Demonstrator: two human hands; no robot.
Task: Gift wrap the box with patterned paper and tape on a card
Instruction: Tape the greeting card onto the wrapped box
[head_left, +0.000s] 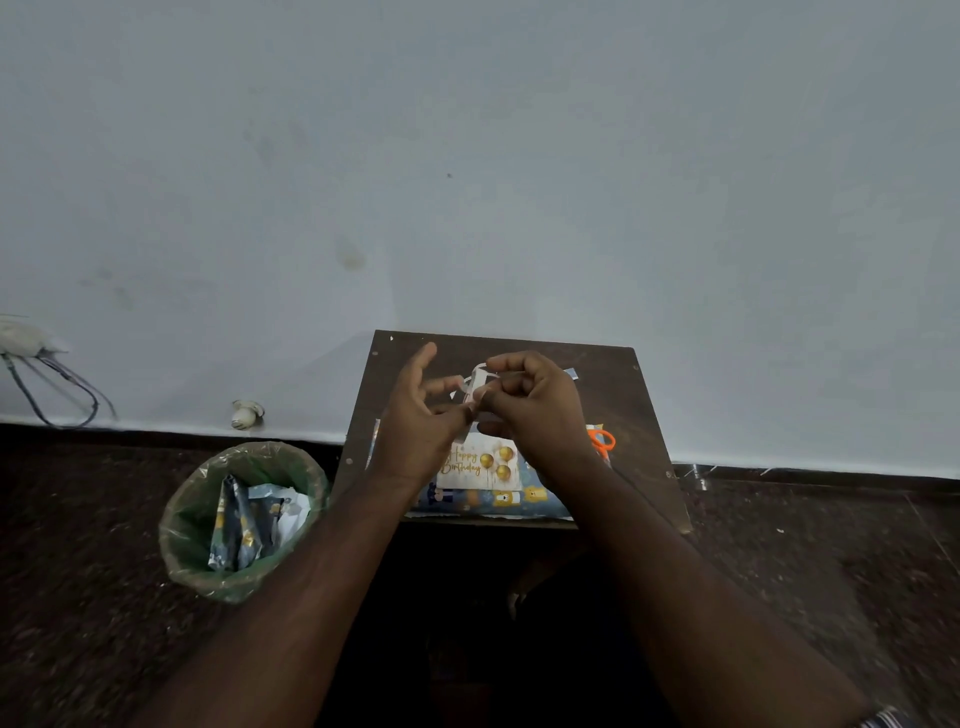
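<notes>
Box (488, 501) wrapped in blue patterned paper lies on the near half of the small dark table (644, 410), under both our hands, with the white "Happy Birthday" card (480, 462) and its gold balloons resting on top of it. Starting at the far left, we see a pale cable (57, 387) hanging against the wall, and a small white object (247, 413) lying at the foot of the wall. Nearer us on the dark floor stands a green bin (197, 525) lined with clear plastic, holding scraps of the same patterned paper (236, 525). Over the table, our left hand (421, 421) has its forefinger raised and straight while thumb and another finger reach toward the clear tape roll (478, 379). Our right hand (535, 402) curls its fingers around that roll, held above the card, and the fingertips of both hands meet at a strip of tape; we cannot tell how much is pulled free. Just beyond the right wrist, orange scissors (602, 441) lie on the table beside the box.
</notes>
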